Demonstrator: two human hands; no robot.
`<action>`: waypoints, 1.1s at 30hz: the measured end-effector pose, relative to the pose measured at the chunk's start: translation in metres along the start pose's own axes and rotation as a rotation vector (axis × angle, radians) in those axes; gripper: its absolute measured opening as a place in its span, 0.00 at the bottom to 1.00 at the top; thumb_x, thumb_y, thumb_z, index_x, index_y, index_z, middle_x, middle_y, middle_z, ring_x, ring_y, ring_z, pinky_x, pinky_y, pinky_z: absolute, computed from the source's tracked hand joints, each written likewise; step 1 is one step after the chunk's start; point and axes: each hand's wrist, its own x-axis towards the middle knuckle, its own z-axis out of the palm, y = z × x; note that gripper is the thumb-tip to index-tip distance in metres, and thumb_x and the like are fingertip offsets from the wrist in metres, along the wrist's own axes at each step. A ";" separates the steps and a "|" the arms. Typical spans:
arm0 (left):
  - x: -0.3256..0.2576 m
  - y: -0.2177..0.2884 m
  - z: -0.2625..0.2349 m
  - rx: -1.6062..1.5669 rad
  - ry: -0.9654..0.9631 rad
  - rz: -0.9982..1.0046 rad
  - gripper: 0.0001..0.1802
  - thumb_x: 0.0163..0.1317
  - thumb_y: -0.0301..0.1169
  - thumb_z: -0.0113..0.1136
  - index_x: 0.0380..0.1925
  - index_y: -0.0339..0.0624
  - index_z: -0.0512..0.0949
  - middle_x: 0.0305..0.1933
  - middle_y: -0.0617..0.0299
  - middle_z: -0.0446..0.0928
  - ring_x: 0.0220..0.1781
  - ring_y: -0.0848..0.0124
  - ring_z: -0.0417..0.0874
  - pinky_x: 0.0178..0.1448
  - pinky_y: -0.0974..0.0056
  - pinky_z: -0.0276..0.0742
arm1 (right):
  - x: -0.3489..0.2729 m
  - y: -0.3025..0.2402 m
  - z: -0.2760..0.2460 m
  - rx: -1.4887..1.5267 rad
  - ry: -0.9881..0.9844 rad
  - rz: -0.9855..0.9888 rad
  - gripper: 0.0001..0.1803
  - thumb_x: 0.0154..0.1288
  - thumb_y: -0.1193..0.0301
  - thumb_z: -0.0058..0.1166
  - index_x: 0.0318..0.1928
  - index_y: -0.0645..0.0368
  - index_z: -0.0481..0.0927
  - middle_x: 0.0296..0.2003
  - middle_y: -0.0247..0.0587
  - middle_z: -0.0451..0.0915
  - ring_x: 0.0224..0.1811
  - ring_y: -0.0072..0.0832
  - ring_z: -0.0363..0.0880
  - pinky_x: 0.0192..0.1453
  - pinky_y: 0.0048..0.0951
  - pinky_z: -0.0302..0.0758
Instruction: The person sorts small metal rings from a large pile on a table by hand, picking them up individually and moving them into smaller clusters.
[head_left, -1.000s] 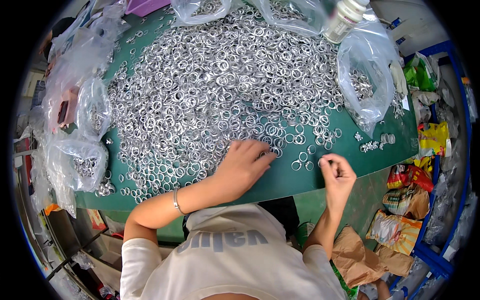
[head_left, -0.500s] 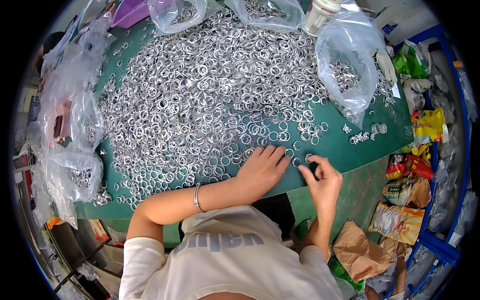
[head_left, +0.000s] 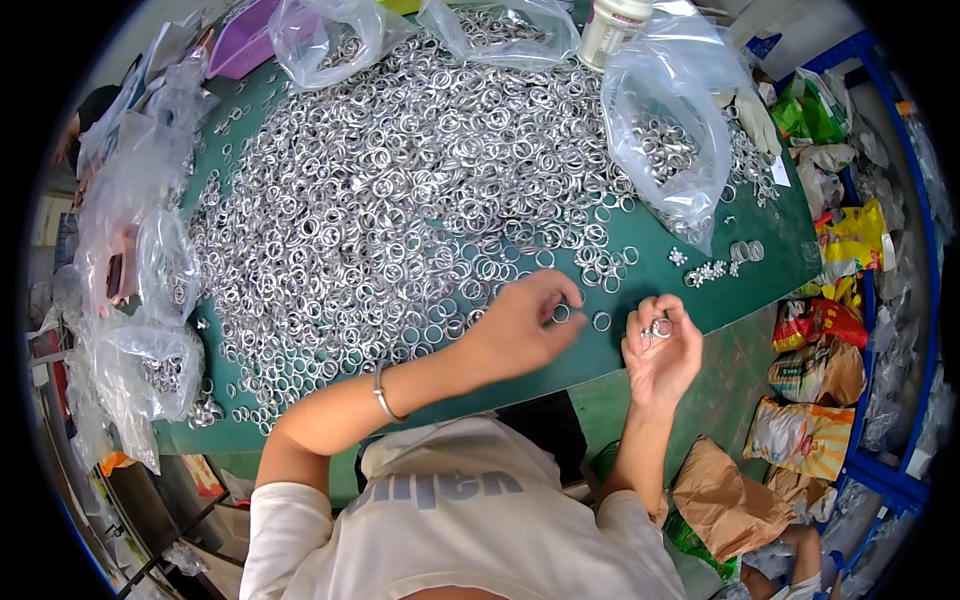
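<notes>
1. Since the earlier frame, the right hand (head_left: pixel 662 350) had rolled from a downward pinch to palm-up, and the left hand (head_left: pixel 535 322) had drawn its spread fingers into a curl.
2. Step handling, my judgement: a light pinch on the rim suited such thin pieces; the right fingers were best kept cupped so nothing slid out.
3. Right fingers: folded inward, narrow gap, holding at least one silvery ring (head_left: pixel 657 328). Exact count I could not tell from my end.
4. Left fingers: thumb and index nearly together about a second ring (head_left: pixel 561 314); blurred, so I could not confirm a grip.
5. Positions: one loose ring (head_left: pixel 601 321) lay on the green surface (head_left: pixel 770 285) between both hands; the ring heap (head_left: pixel 400 170) spread beyond them.
</notes>
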 end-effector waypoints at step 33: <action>0.059 -0.022 -0.006 0.382 0.263 0.411 0.09 0.55 0.23 0.57 0.37 0.37 0.75 0.31 0.54 0.76 0.26 0.57 0.79 0.28 0.60 0.73 | 0.039 0.003 0.000 -1.336 0.166 -0.412 0.07 0.56 0.79 0.59 0.38 0.63 0.81 0.12 0.25 0.59 0.17 0.10 0.54 0.20 0.17 0.53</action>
